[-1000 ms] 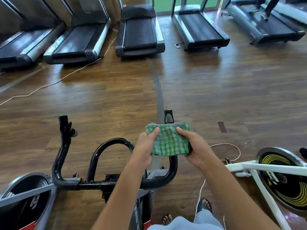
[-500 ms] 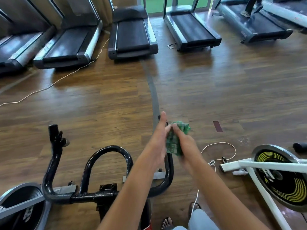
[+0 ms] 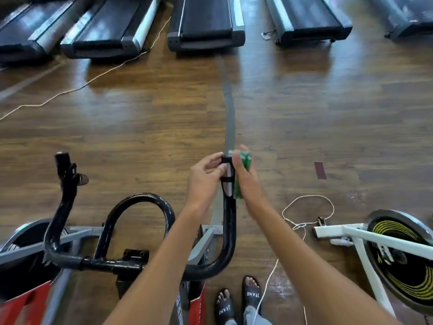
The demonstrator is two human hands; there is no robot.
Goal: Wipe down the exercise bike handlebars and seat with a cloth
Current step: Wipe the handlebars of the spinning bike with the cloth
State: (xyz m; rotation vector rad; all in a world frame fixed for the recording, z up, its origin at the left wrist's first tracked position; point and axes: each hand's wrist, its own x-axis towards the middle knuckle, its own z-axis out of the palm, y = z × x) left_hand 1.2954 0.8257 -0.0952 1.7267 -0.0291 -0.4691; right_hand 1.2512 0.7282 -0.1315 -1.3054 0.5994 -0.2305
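Black handlebars (image 3: 161, 207) of an exercise bike curve up in front of me. Its right grip rises to a tip with a silver patch (image 3: 227, 181). My left hand (image 3: 206, 177) curls its fingers against the left side of that tip. A folded green checked cloth (image 3: 244, 170) lies between the right side of the grip and my right hand (image 3: 246, 181), which holds it there. The left grip (image 3: 63, 165) stands free. The bike's seat is out of view.
Several treadmills (image 3: 206, 22) line the far side of the wooden floor. A white bike with a yellow-striped flywheel (image 3: 403, 261) stands close on the right. White cords (image 3: 304, 219) trail over the floor. My sandalled feet (image 3: 236, 301) are below the bars.
Both hands moved from holding the cloth spread in the air to the right handlebar tip. The cloth is now folded up against the grip in my right hand alone; the view tilted down.
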